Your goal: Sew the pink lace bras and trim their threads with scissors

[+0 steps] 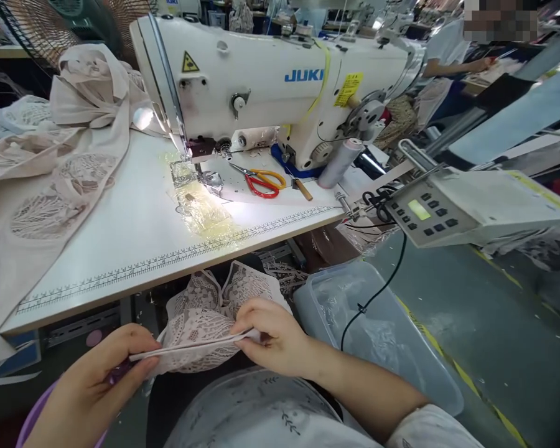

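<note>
A pale pink lace bra (200,317) lies over my lap, below the front edge of the sewing table. My left hand (102,373) pinches one end of its folded edge band between thumb and fingers. Further along the same band, my right hand (270,333) grips it, so the strip runs nearly straight between the two hands. The lace cups hang behind the band, toward the table. Above stands a white sewing machine (261,81), its needle area lit. Scissors (261,182) with red and yellow handles rest on the machine bed.
Joined beige lace pieces (65,180) drape over the table's left side. A printed ruler (168,258) follows the front edge. A thread cone (340,163) and control box (429,208) sit right. A clear plastic bin (382,330) stands on the floor. Another person (448,50) works at back right.
</note>
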`<state>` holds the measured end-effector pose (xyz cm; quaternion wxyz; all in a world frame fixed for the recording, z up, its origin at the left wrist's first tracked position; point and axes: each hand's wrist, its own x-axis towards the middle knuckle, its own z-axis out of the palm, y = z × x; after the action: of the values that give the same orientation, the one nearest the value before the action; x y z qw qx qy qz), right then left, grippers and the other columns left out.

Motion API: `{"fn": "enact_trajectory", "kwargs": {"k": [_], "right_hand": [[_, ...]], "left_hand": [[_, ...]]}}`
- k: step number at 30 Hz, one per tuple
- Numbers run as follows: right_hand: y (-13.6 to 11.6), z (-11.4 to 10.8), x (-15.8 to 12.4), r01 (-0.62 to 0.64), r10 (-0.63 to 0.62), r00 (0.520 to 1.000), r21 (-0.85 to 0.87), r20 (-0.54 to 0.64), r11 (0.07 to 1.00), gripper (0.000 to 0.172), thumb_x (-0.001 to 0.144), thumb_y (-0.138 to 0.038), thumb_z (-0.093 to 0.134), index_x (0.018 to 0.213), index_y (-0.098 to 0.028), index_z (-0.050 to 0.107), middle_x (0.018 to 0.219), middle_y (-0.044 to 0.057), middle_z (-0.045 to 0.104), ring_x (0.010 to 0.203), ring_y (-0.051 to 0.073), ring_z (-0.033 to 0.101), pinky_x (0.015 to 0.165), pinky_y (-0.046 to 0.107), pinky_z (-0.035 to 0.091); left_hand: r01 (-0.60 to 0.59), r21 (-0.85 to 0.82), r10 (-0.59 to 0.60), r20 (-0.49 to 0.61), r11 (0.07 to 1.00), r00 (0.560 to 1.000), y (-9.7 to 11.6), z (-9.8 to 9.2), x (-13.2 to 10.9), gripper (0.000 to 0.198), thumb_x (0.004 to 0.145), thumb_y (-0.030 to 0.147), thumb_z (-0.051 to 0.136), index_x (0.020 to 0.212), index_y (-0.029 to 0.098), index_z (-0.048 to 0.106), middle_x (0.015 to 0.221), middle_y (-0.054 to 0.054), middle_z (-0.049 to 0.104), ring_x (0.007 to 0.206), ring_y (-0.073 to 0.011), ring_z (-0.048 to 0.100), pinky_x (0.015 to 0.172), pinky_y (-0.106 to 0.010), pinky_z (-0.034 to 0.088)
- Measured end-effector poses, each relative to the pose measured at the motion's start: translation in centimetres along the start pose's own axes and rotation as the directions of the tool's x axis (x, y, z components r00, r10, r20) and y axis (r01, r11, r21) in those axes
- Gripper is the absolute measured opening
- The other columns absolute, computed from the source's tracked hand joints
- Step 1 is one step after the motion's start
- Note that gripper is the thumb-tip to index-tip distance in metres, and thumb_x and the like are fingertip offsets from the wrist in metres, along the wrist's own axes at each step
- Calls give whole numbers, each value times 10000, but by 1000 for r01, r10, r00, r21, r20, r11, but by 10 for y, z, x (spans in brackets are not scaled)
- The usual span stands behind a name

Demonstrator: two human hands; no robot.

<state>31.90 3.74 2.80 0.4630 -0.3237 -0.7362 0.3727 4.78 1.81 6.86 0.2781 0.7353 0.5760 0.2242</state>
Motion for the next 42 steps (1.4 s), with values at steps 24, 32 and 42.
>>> {"fn": "enact_trajectory", "kwargs": {"k": [24,32,42], "right_hand": [[3,-12,-2,-330,300,940,198,164,923,62,728,-208,666,772,-169,689,755,35,590,676,133,567,610,247,449],[17,-10,-7,-534,454,846,420,281,734,247,644,-419,768,700,-195,680,681,11,557,609,127,499,541,231,395],[15,-11,-11,-588,521,809,383,272,713,202,653,-383,769,714,-211,682,703,17,544,638,145,499,567,248,410]], "left_hand": [[37,-318,39,228,947,973,18,-12,18,176,869,277,486,781,190,611,855,-36,611,830,-157,572,735,-228,439],[187,-376,-102,235,907,967,27,-6,20,154,833,263,469,787,177,588,673,23,579,603,-108,531,548,-199,423],[-18,-264,-2,-78,964,997,24,15,-5,362,826,213,446,1188,224,455,906,-13,577,755,-125,568,664,-236,493]]}}
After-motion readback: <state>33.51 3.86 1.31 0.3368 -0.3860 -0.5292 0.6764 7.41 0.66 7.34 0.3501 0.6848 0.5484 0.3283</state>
